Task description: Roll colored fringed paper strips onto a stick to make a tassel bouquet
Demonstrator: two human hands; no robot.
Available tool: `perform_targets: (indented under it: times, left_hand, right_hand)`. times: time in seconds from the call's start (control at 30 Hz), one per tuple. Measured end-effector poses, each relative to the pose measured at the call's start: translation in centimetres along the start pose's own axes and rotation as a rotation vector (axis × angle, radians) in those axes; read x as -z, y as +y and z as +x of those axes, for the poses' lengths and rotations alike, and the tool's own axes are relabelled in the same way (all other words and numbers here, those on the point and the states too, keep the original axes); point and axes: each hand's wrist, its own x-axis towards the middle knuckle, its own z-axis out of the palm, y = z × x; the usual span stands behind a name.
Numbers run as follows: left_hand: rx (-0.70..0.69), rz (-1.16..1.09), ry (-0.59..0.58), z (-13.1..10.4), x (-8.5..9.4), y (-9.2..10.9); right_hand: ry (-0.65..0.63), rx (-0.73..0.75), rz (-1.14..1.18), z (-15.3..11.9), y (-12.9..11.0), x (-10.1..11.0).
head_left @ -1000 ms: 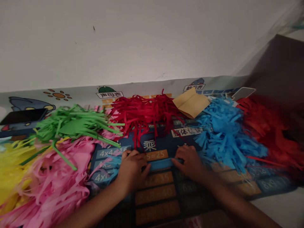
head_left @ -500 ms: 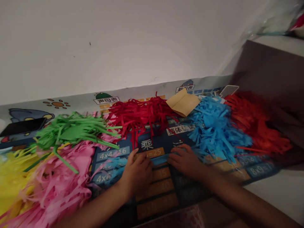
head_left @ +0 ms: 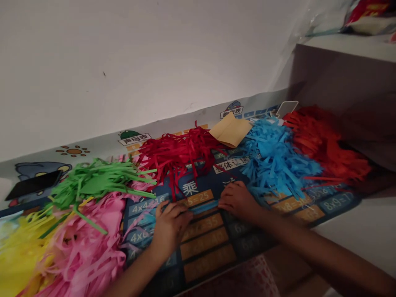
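Note:
A narrow blue paper strip (head_left: 204, 207), folded or rolled, stretches between my two hands just above the printed mat. My left hand (head_left: 172, 222) is closed on its left part, fingers bent over it. At the other end my right hand (head_left: 237, 202) grips it with curled fingers. Pale blue fringe (head_left: 146, 222) sticks out left of my left hand, partly hidden by it. Behind my hands lies a dark red fringed paper bunch (head_left: 185, 152). A bright blue fringed bunch (head_left: 275, 159) is to the right of my right hand.
Green (head_left: 99, 181), pink (head_left: 86, 247) and yellow (head_left: 21, 251) fringed bunches pile up on the left, near a black phone-like slab (head_left: 34, 184). Tan folded paper (head_left: 231, 130) and an orange-red bunch (head_left: 324, 142) lie at the back right, beside a dark box-like panel (head_left: 343, 90). A wall rises behind.
The view has shifted and tilted a little. My left hand sits slightly further left along the blue strip, and a bit more of the strip shows between the hands.

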Motion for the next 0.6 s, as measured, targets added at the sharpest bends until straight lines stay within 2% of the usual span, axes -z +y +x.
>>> perform_targets:
  times: [0.17, 0.4, 0.6]
  left_hand:
    - [0.140, -0.085, -0.053, 1.1, 0.4, 0.4]
    - [0.204, -0.026, -0.029, 2.1, -0.9, 0.4]
    - [0.220, 0.044, -0.045, 2.1, -1.2, 0.2]
  right_hand:
    - [-0.071, -0.181, 0.094, 0.0, 0.6, 1.0]
    - [-0.117, -0.235, 0.068, 1.0, 0.0, 1.0]
    - [-0.116, -0.278, 0.045, 1.2, -0.3, 1.1]
